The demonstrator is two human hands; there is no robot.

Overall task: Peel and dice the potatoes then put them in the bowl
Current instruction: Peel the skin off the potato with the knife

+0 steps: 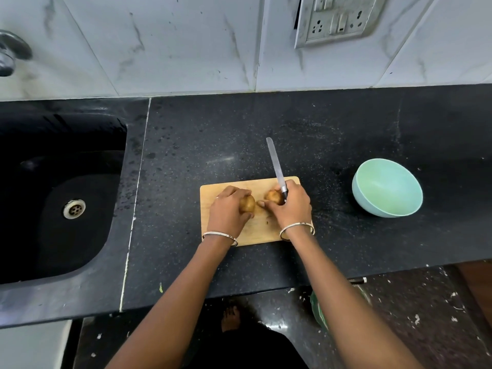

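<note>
Since both potatoes look unpeeled, head view puts the job at its 1st step: L hand (228, 209) curls round the left potato (247, 204) on the cutting board (262, 231). R hand (291, 206) grips the knife (277, 166) by the handle, blade pointing away twd the wall, w/ the right potato (274, 197) just under its fingers. Bowl (387, 191) sits well apart to the right on the counter (332, 145), nothing visible in it. To peel well, prob: lift one potato off the board in L hand, hold the knife close to the blade, take thin shallow strokes, keep the thumb clear, turn the potato btwn passes. Long blade looks clumsy for peeling, so go slow or flesh gets wasted
</note>
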